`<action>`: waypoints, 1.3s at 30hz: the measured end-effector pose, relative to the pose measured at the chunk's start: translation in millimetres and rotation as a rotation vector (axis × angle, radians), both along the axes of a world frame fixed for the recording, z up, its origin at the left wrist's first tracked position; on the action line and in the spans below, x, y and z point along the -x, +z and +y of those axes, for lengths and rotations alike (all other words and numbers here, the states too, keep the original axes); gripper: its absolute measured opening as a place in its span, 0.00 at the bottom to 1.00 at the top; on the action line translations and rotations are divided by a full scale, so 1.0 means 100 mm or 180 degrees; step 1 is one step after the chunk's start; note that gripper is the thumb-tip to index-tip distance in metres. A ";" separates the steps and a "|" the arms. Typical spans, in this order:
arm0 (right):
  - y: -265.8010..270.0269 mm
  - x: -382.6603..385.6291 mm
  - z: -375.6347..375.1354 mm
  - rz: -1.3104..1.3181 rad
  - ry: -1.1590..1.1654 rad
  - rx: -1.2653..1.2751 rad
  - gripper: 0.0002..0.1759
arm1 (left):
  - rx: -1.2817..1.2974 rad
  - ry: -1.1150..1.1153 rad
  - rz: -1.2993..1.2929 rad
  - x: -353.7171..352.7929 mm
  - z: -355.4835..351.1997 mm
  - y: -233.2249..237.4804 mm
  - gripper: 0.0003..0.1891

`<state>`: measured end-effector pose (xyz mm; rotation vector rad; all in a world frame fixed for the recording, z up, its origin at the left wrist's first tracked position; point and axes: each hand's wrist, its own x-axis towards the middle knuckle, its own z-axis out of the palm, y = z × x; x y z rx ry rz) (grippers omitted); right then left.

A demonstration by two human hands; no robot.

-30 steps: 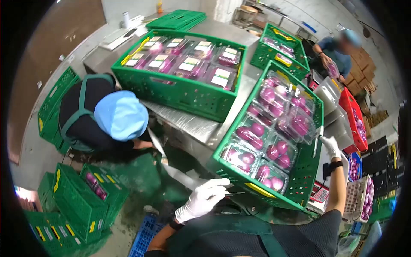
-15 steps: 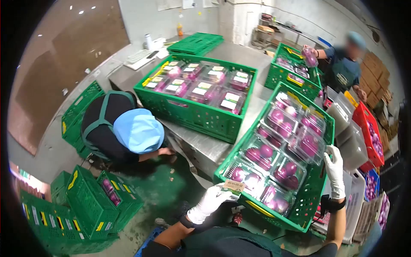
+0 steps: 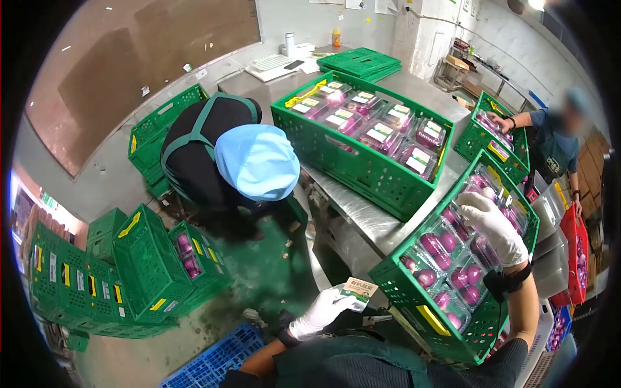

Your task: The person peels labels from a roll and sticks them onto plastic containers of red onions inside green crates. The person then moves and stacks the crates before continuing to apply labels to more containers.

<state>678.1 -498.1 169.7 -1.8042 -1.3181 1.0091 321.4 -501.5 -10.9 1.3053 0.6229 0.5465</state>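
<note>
My left hand (image 3: 321, 312), in a white glove, pinches a small stack of printed labels (image 3: 359, 292) near the crate's corner. A green crate (image 3: 414, 317) beside it contains clear plastic boxes of red onions (image 3: 441, 249), several of them in rows. Over these boxes reaches my gloved right hand (image 3: 493, 226), its fingers curled around the top of one plastic box of red onions (image 3: 484, 251). The hand hides part of that box. No label shows on the boxes near my hands.
A second green crate (image 3: 352, 165) holds labelled onion boxes on the steel table (image 3: 346, 216). A co-worker in a blue cap (image 3: 257, 161) bends at left, near stacked green crates (image 3: 145, 271). Another person (image 3: 559, 139) works at a far crate (image 3: 517, 169). A blue pallet (image 3: 217, 355) lies on the floor.
My right hand has moved from the crate's right edge onto the boxes. The labels in my left hand show more fully. The view has turned left, and the far person's hand has lowered into their crate.
</note>
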 end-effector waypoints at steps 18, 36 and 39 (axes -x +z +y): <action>0.00 -0.28 -1.69 0.1721 -0.2046 -0.1676 0.32 | 0.0167 0.0316 -0.0113 -0.47 1.34 -0.07 0.08; -0.90 -0.40 1.53 0.0720 -0.1990 0.0000 0.25 | 0.0082 0.0413 -0.0908 -1.13 3.33 0.20 0.11; -1.06 -0.34 1.90 0.1593 -0.1740 -0.0405 0.13 | 0.0078 0.0237 -0.0624 -1.00 3.59 -0.11 0.10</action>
